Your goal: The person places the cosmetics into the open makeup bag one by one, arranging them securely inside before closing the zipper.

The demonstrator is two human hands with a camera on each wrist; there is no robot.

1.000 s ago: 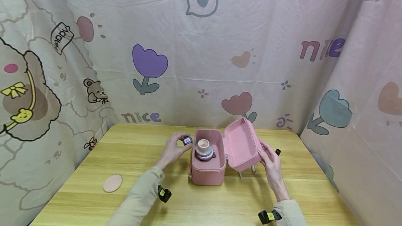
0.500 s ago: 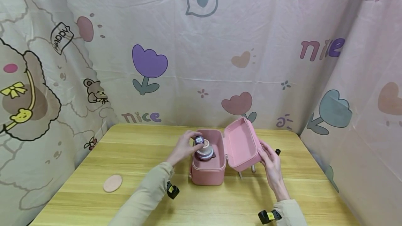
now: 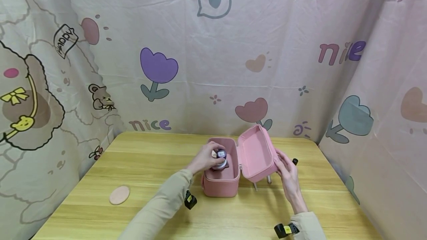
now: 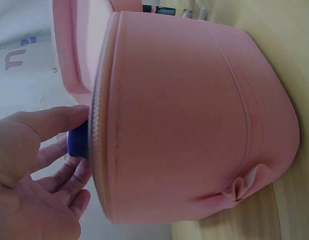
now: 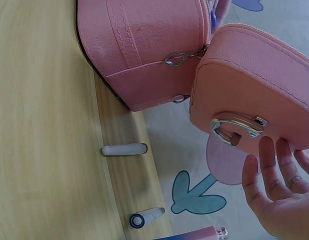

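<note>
A pink cosmetic case (image 3: 221, 189) stands on the table with its lid (image 3: 256, 152) swung out to the right. My left hand (image 3: 204, 158) reaches over its left rim and pinches a small dark blue jar (image 3: 221, 154) with a pale label. In the left wrist view the blue jar (image 4: 78, 140) shows between thumb and fingers at the zipper edge. Inside the case is a stack of cosmetics with a white round jar (image 3: 219, 166), partly hidden by the hand. My right hand (image 3: 288, 173) holds the lid by its outer edge; its fingertips (image 5: 267, 145) lie against the outside, below the metal handle.
A round pale pink puff (image 3: 119, 195) lies at the table's left. Behind the lid lie a slim white tube (image 5: 124, 149), a second white tube (image 5: 148, 217) and a pink-and-blue stick (image 5: 194, 234). A patterned curtain (image 3: 213, 47) hangs around the table.
My left hand has carried the blue jar from outside the case's left rim rightward over the case and down to the stack. The right hand and lid have stayed still.
</note>
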